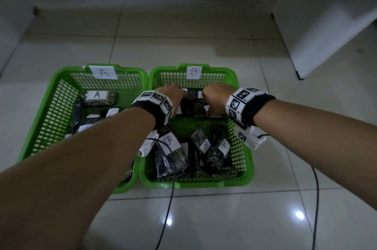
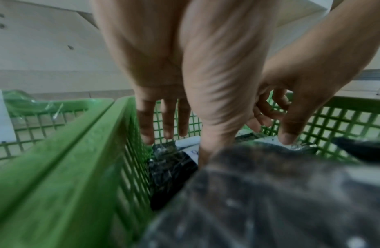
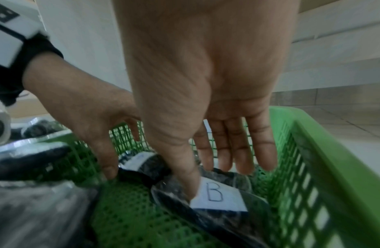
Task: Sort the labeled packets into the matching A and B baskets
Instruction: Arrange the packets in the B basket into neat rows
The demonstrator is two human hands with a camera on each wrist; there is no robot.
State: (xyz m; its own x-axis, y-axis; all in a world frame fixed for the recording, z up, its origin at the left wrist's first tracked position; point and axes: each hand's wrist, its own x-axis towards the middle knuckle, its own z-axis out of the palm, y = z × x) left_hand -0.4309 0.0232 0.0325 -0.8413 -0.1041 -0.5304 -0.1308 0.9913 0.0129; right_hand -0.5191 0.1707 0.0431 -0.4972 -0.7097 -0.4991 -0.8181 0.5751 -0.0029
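Observation:
Two green baskets stand side by side on the floor: basket A (image 1: 51,90) on the left and basket B (image 1: 242,147) on the right, each with a paper letter on its far wall. Both hands reach into the far end of basket B. My left hand (image 1: 173,94) (image 2: 185,142) has straight fingers, and its thumb touches a dark packet (image 2: 170,166). My right hand (image 1: 214,94) (image 3: 214,177) has loosely extended fingers, with its thumb on the edge of a B-labelled packet (image 3: 218,196). Neither hand visibly grips anything.
More B-labelled packets (image 1: 171,153) lie at the near end of basket B, and A-labelled packets (image 1: 98,96) lie in basket A. Black cables (image 1: 315,198) trail over the tiled floor. A white cabinet (image 1: 316,35) stands at the back right.

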